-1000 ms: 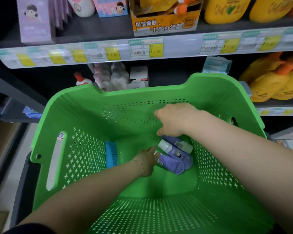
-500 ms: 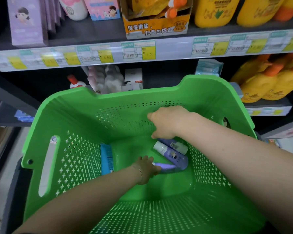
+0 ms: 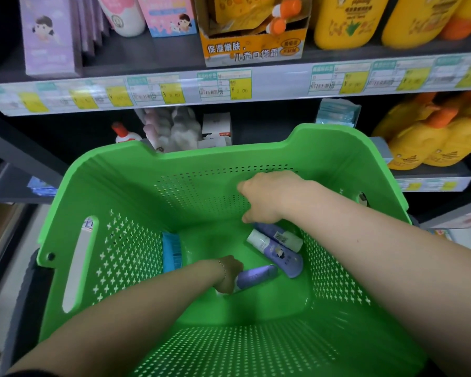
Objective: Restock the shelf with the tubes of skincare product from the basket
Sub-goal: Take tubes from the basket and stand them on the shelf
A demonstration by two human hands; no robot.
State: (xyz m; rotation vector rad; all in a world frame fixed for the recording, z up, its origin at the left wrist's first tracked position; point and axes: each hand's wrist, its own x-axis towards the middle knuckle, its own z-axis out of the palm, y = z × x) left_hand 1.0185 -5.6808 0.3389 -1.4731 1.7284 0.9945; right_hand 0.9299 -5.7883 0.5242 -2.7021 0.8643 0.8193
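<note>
Both my arms reach down into a deep green perforated basket (image 3: 125, 262). My left hand (image 3: 229, 273) is closed around the cap end of a purple tube (image 3: 256, 277) at the basket's bottom. Two more purple tubes with white caps lie beside it: one (image 3: 276, 253) in the middle, and another (image 3: 279, 235) behind it with a barcode label. My right hand (image 3: 267, 197) hovers above these two, its fingers pointing down and hidden from me; it does not visibly hold anything. The shelf (image 3: 229, 85) stands just behind the basket.
A blue flat pack (image 3: 171, 251) leans against the basket's left inner wall. The upper shelf carries purple boxes (image 3: 48, 36), an orange display carton (image 3: 253, 47) and yellow bottles (image 3: 346, 20). More yellow bottles (image 3: 430, 140) and pale bottles (image 3: 172, 126) stand on the lower shelf.
My left hand has closed on the nearest purple tube and drawn it away from the other two. My right hand has stayed above them. The view has shifted slightly.
</note>
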